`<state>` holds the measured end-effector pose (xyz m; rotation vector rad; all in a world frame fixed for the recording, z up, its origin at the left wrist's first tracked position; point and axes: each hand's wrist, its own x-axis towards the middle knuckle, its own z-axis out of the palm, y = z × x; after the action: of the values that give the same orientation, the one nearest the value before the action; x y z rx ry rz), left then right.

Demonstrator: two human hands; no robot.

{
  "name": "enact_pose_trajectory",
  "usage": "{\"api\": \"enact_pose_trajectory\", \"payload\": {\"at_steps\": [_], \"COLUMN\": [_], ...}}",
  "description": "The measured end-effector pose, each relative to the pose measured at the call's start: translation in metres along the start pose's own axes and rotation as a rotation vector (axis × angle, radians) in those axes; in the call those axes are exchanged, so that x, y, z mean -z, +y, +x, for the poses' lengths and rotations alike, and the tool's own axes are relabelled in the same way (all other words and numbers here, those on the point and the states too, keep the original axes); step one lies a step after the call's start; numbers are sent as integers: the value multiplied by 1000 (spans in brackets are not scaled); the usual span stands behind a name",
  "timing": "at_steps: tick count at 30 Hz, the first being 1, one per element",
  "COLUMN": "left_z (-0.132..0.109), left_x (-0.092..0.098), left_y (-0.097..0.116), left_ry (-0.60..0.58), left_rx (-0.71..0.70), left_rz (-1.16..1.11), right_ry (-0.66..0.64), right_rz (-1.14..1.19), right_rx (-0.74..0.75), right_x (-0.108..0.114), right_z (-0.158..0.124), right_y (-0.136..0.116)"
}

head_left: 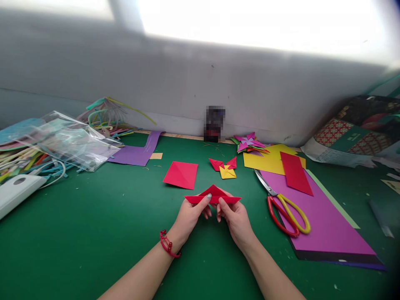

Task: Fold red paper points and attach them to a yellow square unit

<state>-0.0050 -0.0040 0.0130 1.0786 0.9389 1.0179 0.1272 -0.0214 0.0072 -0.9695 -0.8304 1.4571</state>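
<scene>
A red paper (213, 191), folded into a flat triangle with a strip along its lower edge, is held up between both hands above the green table. My left hand (194, 211) pinches its left part, thumb in front and fingers behind. On the right part, my right hand (233, 213) grips it the same way, its thumb close to the other. Behind them lies a creased red square (181, 175). Beside that square sits a small folded piece, with a yellow body (228, 171) and red points (216, 164).
Scissors (283, 208) rest on purple sheets (325, 221) at the right, near a red strip (296, 173) and yellow paper (264, 162). Folded stars (249, 143) lie behind. A plastic bag (71, 141), colourful strips (106, 116), a white device (18, 191) and purple paper (134, 154) stand left.
</scene>
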Motion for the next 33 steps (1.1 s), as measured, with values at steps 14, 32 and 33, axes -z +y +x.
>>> {"api": "enact_pose_trajectory", "payload": {"at_steps": [14,32,33], "left_z": [-1,-2,-2], "left_x": [1,-1,-1], "left_y": [1,3,3], "left_ry": [-119,-52,-62], "left_rx": [31,33,38], "left_rz": [-155,-20,-25], "right_ry": [198,-184,-183], "right_rz": [94,-236,-228], "right_rx": [51,-30,-40], "right_x": [10,2,2], "right_z": [7,-2,-2], "right_y": [-2,-10,-10]}}
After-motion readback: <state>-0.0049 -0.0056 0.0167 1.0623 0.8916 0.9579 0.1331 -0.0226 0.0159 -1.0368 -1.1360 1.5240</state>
